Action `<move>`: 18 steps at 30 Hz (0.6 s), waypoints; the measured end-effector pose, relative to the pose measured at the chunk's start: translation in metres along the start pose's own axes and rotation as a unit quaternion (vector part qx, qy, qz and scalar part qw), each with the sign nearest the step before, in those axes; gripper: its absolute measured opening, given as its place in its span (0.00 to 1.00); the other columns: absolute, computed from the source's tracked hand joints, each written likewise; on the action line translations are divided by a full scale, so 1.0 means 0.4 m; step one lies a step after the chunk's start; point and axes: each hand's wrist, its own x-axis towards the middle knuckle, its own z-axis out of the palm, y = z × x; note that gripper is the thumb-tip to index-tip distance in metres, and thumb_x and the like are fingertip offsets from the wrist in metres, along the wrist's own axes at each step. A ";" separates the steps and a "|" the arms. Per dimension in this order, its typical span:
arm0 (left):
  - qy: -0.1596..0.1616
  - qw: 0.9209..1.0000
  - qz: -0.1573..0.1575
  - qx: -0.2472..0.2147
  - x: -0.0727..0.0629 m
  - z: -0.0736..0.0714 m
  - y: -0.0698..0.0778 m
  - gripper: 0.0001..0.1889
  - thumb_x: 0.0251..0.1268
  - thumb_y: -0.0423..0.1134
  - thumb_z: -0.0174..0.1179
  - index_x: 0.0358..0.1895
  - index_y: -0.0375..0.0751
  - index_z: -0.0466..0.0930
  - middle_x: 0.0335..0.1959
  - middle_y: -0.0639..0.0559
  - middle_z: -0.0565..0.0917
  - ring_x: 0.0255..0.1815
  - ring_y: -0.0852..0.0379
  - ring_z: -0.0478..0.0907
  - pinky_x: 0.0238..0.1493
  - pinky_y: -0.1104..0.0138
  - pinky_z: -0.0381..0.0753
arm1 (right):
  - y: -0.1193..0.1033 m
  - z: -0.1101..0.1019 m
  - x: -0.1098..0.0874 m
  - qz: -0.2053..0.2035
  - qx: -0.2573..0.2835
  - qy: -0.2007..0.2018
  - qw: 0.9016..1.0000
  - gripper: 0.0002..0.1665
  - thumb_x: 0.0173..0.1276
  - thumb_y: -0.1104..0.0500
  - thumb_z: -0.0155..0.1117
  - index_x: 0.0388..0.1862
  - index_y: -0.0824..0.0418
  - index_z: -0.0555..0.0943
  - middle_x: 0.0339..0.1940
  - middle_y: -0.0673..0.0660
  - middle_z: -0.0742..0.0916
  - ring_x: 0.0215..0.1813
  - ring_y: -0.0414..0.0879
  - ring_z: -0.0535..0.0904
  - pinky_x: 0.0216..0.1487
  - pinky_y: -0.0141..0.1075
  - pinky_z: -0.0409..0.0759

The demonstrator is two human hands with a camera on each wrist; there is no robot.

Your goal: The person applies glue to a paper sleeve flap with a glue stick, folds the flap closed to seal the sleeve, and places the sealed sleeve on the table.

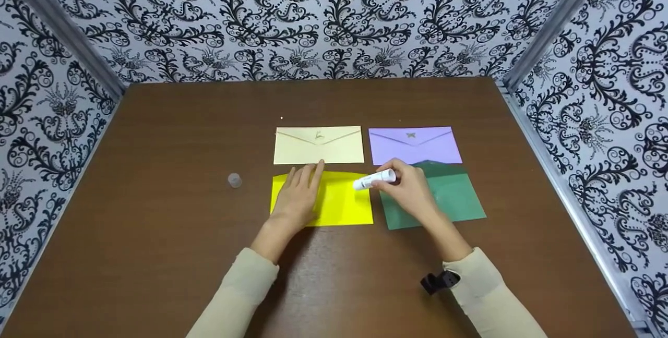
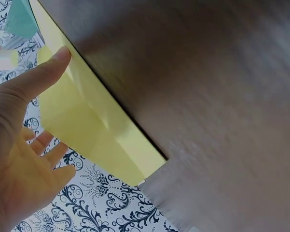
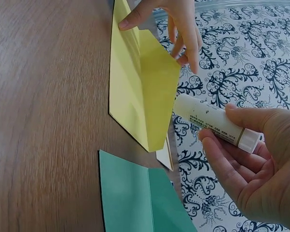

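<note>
My left hand lies over the left part of a yellow envelope, fingers nearly straight. In the left wrist view its thumb touches the envelope's body, while the other fingers reach past the flap, which stands unfolded. My right hand pinches a white glue stick between thumb and fingers. The uncapped end of the stick points left, close over the yellow envelope's right side. Beneath the right hand is a green envelope with its flap also unfolded, partly hidden by that hand.
Behind these lie a cream envelope and a purple envelope, both with flaps folded down and small ornaments on them. A small translucent cap sits on the brown table to the left. Patterned walls enclose the back and sides.
</note>
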 end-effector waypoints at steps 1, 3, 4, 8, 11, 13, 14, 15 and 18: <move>0.000 1.000 -0.001 0.001 -0.002 0.000 0.001 0.60 0.51 0.49 0.77 0.80 0.40 0.43 0.73 0.40 0.61 0.76 0.45 0.62 0.82 0.52 0.52 | -0.001 -0.002 -0.001 0.001 -0.001 0.001 1.000 0.14 0.59 0.62 0.76 0.42 0.65 0.83 0.38 0.62 0.90 0.28 0.44 0.79 0.27 0.24 0.74; 0.002 1.000 0.002 -0.001 -0.005 0.002 0.002 0.56 0.52 0.48 0.77 0.79 0.40 0.49 0.71 0.40 0.64 0.73 0.45 0.66 0.82 0.52 0.54 | 0.000 -0.005 -0.002 0.002 -0.005 0.002 1.000 0.14 0.59 0.62 0.76 0.42 0.65 0.83 0.38 0.62 0.90 0.28 0.45 0.79 0.27 0.24 0.74; 0.003 1.000 0.004 -0.004 -0.007 0.003 0.003 0.53 0.52 0.47 0.76 0.78 0.40 0.52 0.70 0.40 0.66 0.72 0.44 0.67 0.81 0.51 0.55 | 0.001 -0.006 -0.002 0.003 -0.007 0.003 1.000 0.14 0.59 0.62 0.76 0.42 0.65 0.83 0.38 0.63 0.90 0.29 0.45 0.79 0.27 0.24 0.73; 0.015 1.000 0.017 -0.015 -0.013 0.009 0.004 0.41 0.54 0.43 0.75 0.72 0.44 0.66 0.65 0.44 0.71 0.67 0.44 0.72 0.80 0.50 0.58 | 0.004 -0.010 -0.004 0.004 -0.011 0.003 1.000 0.14 0.59 0.62 0.76 0.42 0.65 0.83 0.38 0.62 0.90 0.30 0.44 0.78 0.28 0.24 0.73; 0.017 0.999 0.024 -0.022 -0.015 0.012 0.004 0.35 0.56 0.41 0.74 0.69 0.46 0.72 0.64 0.47 0.75 0.67 0.45 0.74 0.79 0.49 0.60 | 0.006 -0.013 -0.006 0.005 -0.008 0.003 1.000 0.14 0.59 0.62 0.76 0.41 0.64 0.83 0.37 0.62 0.90 0.29 0.43 0.79 0.28 0.24 0.74; 0.017 0.999 0.027 -0.023 -0.017 0.015 0.004 0.33 0.57 0.41 0.74 0.68 0.47 0.74 0.64 0.49 0.77 0.67 0.46 0.75 0.78 0.48 0.61 | 0.007 -0.015 -0.007 0.005 -0.004 0.003 1.000 0.14 0.59 0.61 0.76 0.41 0.64 0.84 0.37 0.61 0.91 0.29 0.42 0.79 0.28 0.24 0.74; 0.014 0.999 0.028 -0.024 -0.018 0.015 0.003 0.32 0.57 0.41 0.73 0.68 0.48 0.74 0.65 0.49 0.77 0.67 0.47 0.75 0.78 0.48 0.61 | 0.008 -0.016 -0.008 0.006 -0.002 0.003 1.000 0.14 0.59 0.61 0.76 0.41 0.64 0.84 0.37 0.61 0.91 0.28 0.42 0.79 0.27 0.24 0.74; 0.009 0.999 0.027 -0.025 -0.018 0.016 0.003 0.32 0.58 0.41 0.72 0.68 0.49 0.75 0.66 0.50 0.77 0.68 0.47 0.75 0.78 0.48 0.61 | 0.008 -0.018 -0.009 0.007 0.000 0.003 1.000 0.14 0.59 0.61 0.76 0.41 0.64 0.84 0.37 0.61 0.91 0.28 0.43 0.78 0.27 0.24 0.74; -0.002 0.999 0.029 -0.021 -0.020 0.018 0.002 0.30 0.60 0.42 0.71 0.67 0.50 0.76 0.67 0.52 0.77 0.67 0.47 0.75 0.78 0.47 0.62 | 0.010 -0.019 -0.010 0.008 0.000 0.004 1.000 0.14 0.59 0.61 0.76 0.41 0.64 0.84 0.37 0.61 0.91 0.28 0.43 0.77 0.27 0.24 0.73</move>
